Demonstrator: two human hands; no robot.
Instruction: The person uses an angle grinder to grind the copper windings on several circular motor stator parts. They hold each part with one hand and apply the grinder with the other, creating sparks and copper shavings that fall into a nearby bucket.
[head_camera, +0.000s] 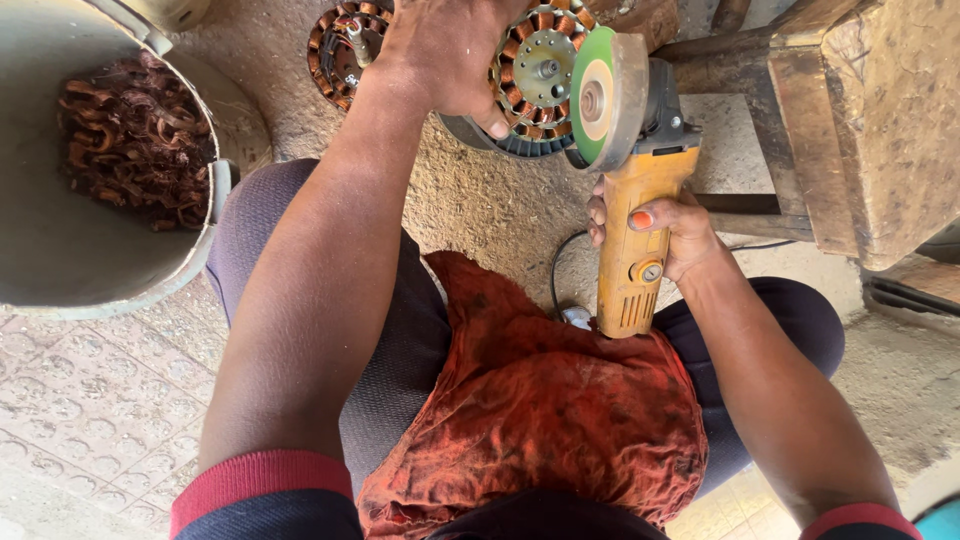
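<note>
My left hand (452, 55) presses down on a round motor stator (537, 75) with copper windings, which lies on the rough ground in front of my knees. My right hand (668, 232) grips the yellow body of an angle grinder (635, 215). Its green-faced disc (598, 98) stands upright right beside the stator's right edge; I cannot tell whether it touches. A second copper-wound stator (338, 45) lies just left of my left hand, partly hidden by it.
A grey bucket (60, 250) holding scraps of copper wire (135, 145) stands at the left. A worn wooden block or bench (865, 130) is at the right. A dirty red cloth (540, 400) lies over my lap, with the grinder's black cord (556, 275) beside it.
</note>
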